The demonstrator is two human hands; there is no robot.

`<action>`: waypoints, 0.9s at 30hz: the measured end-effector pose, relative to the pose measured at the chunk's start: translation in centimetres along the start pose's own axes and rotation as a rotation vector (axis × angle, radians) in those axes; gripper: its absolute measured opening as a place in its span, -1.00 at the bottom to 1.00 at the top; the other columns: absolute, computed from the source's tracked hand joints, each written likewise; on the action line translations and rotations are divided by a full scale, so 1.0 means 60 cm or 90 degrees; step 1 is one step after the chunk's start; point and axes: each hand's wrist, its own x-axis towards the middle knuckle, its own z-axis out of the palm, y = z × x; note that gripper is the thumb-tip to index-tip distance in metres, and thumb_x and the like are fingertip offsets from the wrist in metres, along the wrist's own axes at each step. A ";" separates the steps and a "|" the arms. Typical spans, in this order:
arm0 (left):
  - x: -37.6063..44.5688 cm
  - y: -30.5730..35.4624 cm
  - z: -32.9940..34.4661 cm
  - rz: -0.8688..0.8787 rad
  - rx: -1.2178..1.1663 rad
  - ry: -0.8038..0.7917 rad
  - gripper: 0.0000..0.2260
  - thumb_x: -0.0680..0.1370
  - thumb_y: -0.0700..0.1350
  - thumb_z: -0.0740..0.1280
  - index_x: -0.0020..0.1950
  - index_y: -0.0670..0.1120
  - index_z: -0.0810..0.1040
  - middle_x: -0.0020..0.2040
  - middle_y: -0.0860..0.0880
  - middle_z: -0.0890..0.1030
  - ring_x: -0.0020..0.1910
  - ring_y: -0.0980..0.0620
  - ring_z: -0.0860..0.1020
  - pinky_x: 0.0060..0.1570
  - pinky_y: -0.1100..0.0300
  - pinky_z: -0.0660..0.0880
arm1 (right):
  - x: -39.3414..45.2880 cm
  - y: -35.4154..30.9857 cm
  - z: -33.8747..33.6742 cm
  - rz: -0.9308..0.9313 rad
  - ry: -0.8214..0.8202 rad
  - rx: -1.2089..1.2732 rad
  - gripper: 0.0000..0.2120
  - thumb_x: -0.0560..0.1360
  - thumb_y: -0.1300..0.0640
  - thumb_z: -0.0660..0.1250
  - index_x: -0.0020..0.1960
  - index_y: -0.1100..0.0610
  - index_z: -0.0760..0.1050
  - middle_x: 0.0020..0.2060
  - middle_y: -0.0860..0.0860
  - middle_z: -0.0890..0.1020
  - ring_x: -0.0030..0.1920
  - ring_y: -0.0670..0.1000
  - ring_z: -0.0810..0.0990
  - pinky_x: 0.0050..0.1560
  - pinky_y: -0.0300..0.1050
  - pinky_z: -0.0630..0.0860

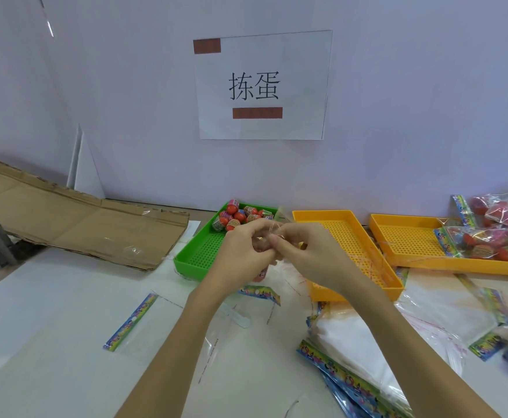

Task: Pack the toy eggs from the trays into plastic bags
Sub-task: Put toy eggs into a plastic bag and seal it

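stack of empty printed bags (346, 351) at 5 o'clock on desk (50, 312), single flat bag (132, 318) at 7. mid frame: left hand (240, 251) and right hand (304, 251) touching, both grips pinching a clear plastic bag (279, 220) mouth, egg inside barely visible. behind, at 12: green tray (198, 254) with toy eggs (237, 217) piled in far corner. at 1–2: two orange trays (358, 236), filled bags (494, 239) on the further one. cardboard (74, 218) at 10. paper sign (261, 86) on wall.
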 end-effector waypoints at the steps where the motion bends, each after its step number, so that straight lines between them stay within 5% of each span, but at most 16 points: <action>1: -0.001 0.001 -0.007 -0.030 -0.018 -0.033 -0.71 0.53 -0.24 0.49 0.22 -0.01 0.64 0.01 -0.02 0.74 -0.11 -0.06 0.75 -0.04 -0.02 0.70 | 0.000 -0.002 0.000 0.001 0.016 0.022 -0.86 0.65 0.09 0.36 0.02 0.08 0.70 -0.18 -0.05 0.74 -0.16 -0.07 0.69 -0.05 0.05 0.64; 4: -0.001 -0.001 -0.038 -0.101 -0.094 -0.053 -0.67 0.50 -0.17 0.58 0.24 -0.01 0.64 -0.01 -0.08 0.75 -0.16 -0.07 0.76 -0.16 0.18 0.66 | 0.006 -0.005 0.001 -0.027 0.127 0.097 -0.88 0.64 0.12 0.37 0.11 0.11 0.65 -0.10 -0.09 0.75 -0.07 -0.13 0.71 -0.10 -0.10 0.64; 8: 0.009 -0.018 -0.070 -0.144 -0.065 0.272 -0.70 0.47 -0.09 0.61 0.16 -0.06 0.64 -0.09 0.02 0.74 -0.27 0.15 0.70 -0.30 0.28 0.58 | 0.031 0.003 0.008 -0.015 0.217 0.110 -0.83 0.68 0.22 0.27 0.13 0.07 0.62 -0.05 -0.13 0.74 -0.05 -0.20 0.67 -0.20 -0.28 0.57; 11: 0.013 -0.031 -0.080 -0.131 -0.170 0.431 -0.79 0.47 -0.12 0.60 0.03 -0.05 0.65 -0.11 0.03 0.74 -0.30 0.22 0.64 -0.32 0.35 0.54 | 0.061 0.008 0.031 0.003 0.105 -0.068 -0.77 0.69 0.22 0.26 0.20 0.07 0.66 0.09 -0.07 0.73 0.02 -0.21 0.64 0.00 -0.32 0.55; 15: 0.014 -0.038 -0.082 -0.128 -0.232 0.450 -0.84 0.48 -0.14 0.59 -0.02 0.00 0.67 -0.23 0.07 0.73 -0.30 0.18 0.62 -0.35 0.41 0.53 | 0.106 -0.001 0.068 0.032 -0.122 -0.336 -0.73 0.68 0.06 0.28 0.32 0.05 0.62 0.19 0.05 0.69 0.20 0.09 0.62 0.24 -0.05 0.53; 19: 0.016 -0.039 -0.081 -0.134 -0.229 0.427 -0.78 0.47 -0.10 0.61 0.07 -0.03 0.69 -0.23 0.12 0.73 -0.25 0.21 0.65 -0.32 0.40 0.53 | 0.133 -0.006 0.086 0.055 -0.121 -0.528 -0.79 0.59 -0.01 0.41 0.20 -0.01 0.64 0.09 0.02 0.66 0.26 0.13 0.53 0.38 0.09 0.30; 27: 0.014 -0.032 -0.072 -0.114 -0.227 0.345 -0.71 0.45 -0.06 0.62 0.13 -0.01 0.68 -0.11 0.09 0.76 -0.08 0.10 0.73 -0.11 0.26 0.60 | 0.087 0.022 0.060 0.058 0.157 -0.040 -0.78 0.51 0.02 0.54 0.08 0.07 0.62 -0.07 0.08 0.61 -0.03 0.12 0.61 -0.06 -0.04 0.53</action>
